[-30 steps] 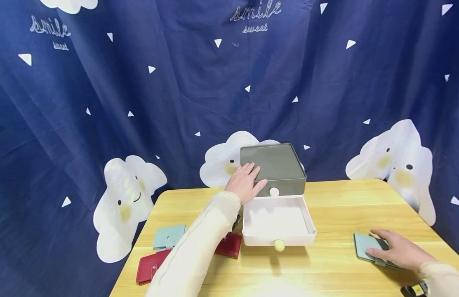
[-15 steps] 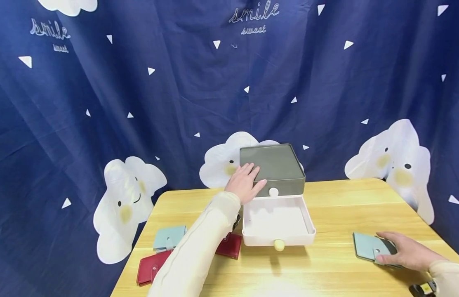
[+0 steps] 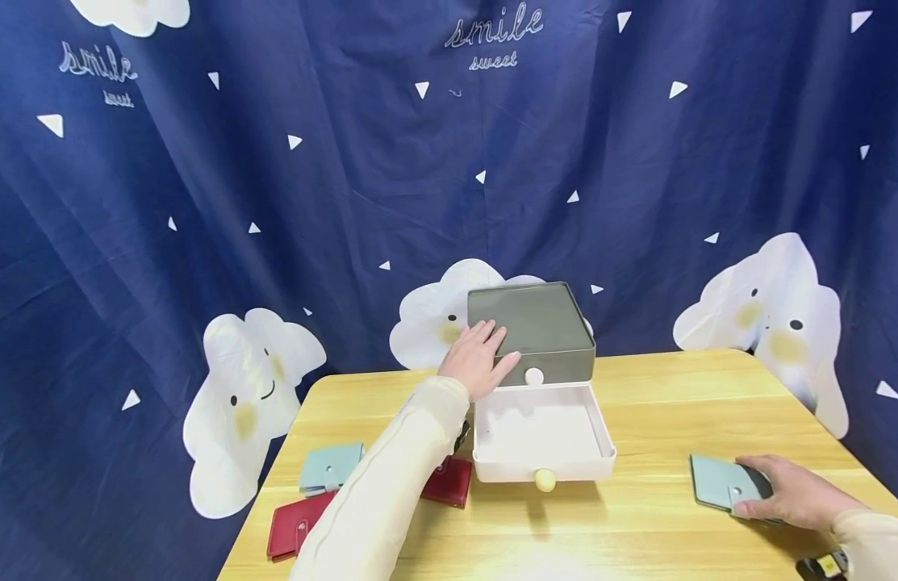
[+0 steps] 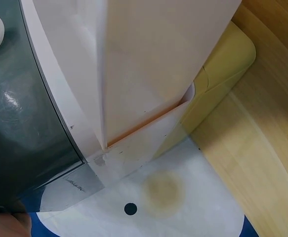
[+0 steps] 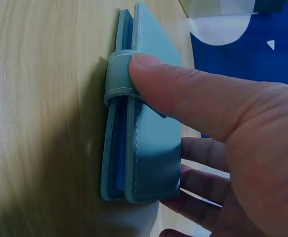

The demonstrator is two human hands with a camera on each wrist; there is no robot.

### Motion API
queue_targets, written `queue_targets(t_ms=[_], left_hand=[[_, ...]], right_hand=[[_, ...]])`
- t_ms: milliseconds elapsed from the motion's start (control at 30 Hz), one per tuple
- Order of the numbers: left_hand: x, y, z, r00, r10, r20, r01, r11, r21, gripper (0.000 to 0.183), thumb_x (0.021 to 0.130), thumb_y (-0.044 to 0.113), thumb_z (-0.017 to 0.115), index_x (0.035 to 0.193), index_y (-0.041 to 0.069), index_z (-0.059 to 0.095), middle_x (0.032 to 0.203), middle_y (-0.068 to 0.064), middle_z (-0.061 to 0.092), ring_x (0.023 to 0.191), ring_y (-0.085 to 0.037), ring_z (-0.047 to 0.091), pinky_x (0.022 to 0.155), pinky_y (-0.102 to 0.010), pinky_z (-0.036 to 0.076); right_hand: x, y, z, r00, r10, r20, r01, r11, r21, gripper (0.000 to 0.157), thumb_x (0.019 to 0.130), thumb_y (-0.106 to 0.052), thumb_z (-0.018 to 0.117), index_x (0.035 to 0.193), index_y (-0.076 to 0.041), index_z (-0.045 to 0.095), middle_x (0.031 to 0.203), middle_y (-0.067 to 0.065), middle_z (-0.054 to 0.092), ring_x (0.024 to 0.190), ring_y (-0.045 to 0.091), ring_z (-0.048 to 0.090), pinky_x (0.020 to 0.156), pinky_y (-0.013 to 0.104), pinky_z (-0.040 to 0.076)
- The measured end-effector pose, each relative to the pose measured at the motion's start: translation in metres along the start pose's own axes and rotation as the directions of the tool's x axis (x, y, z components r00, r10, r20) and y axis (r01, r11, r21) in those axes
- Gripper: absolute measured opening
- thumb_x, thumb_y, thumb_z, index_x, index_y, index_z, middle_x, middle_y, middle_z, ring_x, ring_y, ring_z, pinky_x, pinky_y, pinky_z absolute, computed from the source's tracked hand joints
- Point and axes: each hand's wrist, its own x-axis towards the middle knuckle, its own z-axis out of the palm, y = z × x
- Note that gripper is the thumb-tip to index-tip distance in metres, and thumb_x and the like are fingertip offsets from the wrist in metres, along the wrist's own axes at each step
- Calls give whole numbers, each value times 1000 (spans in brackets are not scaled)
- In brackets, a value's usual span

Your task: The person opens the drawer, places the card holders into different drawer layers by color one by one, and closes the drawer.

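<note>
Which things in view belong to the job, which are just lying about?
Probably the job:
blue wallet, in right hand
grey box, under left hand
open drawer

Lying about, it seems:
other blue wallet
left red wallet
right red wallet

Cream on both arms, and here's your left sleeve point(image 3: 386, 488), long and pale, softly creased, a seam line running along it down to the cuff by your bare left hand point(image 3: 472, 363)! Your right sleeve point(image 3: 879, 542) matches, ending at your bare right hand point(image 3: 795, 492). Below that wrist, a small black gadget point(image 3: 809, 570) flashes a yellow patch point(image 3: 829, 565); a dark piece point(image 3: 461, 436) peeks out under your left cuff (mostly hidden, that one).
</note>
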Motion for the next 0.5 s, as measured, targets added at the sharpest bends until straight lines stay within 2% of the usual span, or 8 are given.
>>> queue_targets(t_ms=[133,300,500], left_hand=[[0,0,-1,1000,-4,6,4,1000,-5,68,99,61,21,150,18,34,156,-5,29,145,-21,19,118,-38,13],[0,1,0,1000,-7,4,7,1000,-9,67,99,61,22,150,19,35,156,-4,29,145,-20,19,118,-37,11],[-1,1,1,1000,-15,9,15,1000,-6,68,99,61,21,150,19,34,156,-3,29,145,-19,18,118,-35,10]], right_hand=[[1,-1,-1,999,28,22,-27,999,-22,84,72,-45,81,123,15,52,109,30,57,98,41,56,80,54,46],[1,-5,-3,998,51,33,-48,997,-67,81,73,-48,79,120,13,55,100,17,60,87,27,56,74,46,47],[0,-7,-7,995,79,62,-77,996,-45,76,77,-45,77,116,16,55,95,10,58,82,21,51,71,40,46]])
